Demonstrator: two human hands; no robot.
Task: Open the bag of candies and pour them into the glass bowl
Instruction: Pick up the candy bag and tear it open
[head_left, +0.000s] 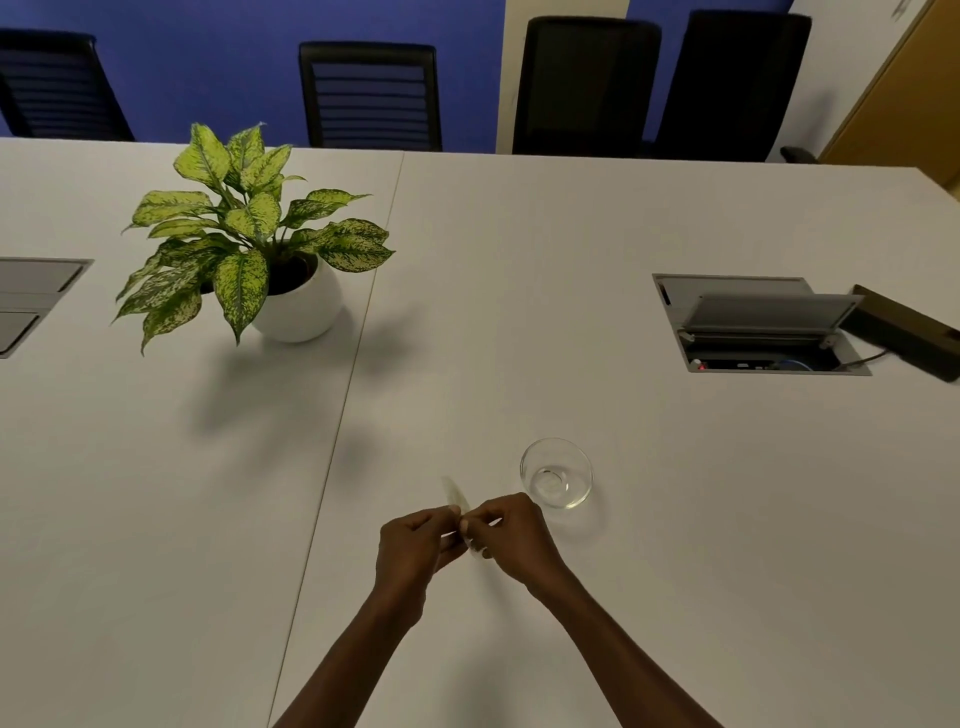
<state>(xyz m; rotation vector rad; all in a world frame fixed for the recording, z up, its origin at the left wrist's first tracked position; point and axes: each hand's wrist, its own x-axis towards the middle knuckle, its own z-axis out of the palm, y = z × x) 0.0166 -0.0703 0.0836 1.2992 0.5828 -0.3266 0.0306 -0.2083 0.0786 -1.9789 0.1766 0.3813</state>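
Note:
A small clear glass bowl (556, 472) stands on the white table (675, 519), with nothing visible inside it. Just to its near left, my left hand (415, 543) and my right hand (511, 535) meet, fingertips pinched together on a pale, blurred bag of candies (456, 496) held edge-on between them. A thin part of the bag sticks up and away above my left fingers. The rest of the bag is hidden behind my fingers, and its contents cannot be made out.
A potted plant (249, 244) in a round white pot stands at the far left. An open cable box (758, 325) is set into the table at the right, beside a dark flat device (909, 332). Black chairs (584, 83) line the far edge.

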